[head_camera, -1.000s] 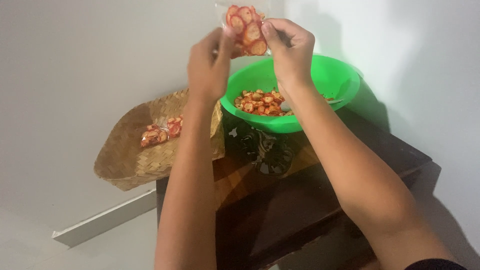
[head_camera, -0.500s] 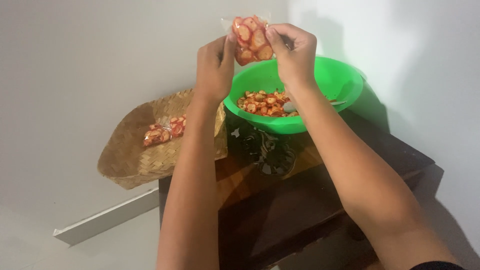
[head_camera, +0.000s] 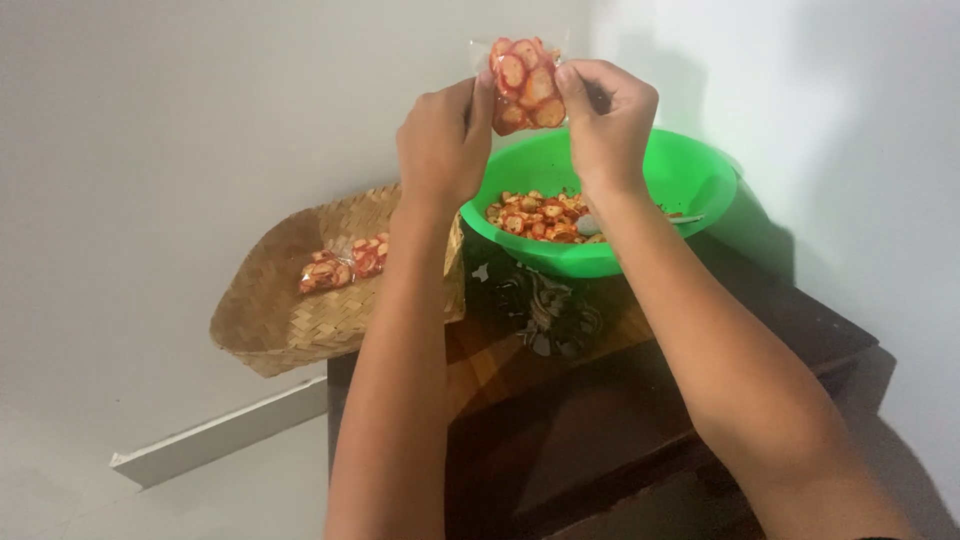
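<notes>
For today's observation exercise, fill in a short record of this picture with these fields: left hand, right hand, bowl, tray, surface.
left hand: left hand pinches one side of a small clear bag of red-orange chips, raised above the bowl
right hand: right hand grips the bag's other side
bowl: green plastic bowl holding loose chips and a spoon
tray: woven tray beside the bowl, with filled small bags lying in it
surface: dark wooden table against a white wall
</notes>
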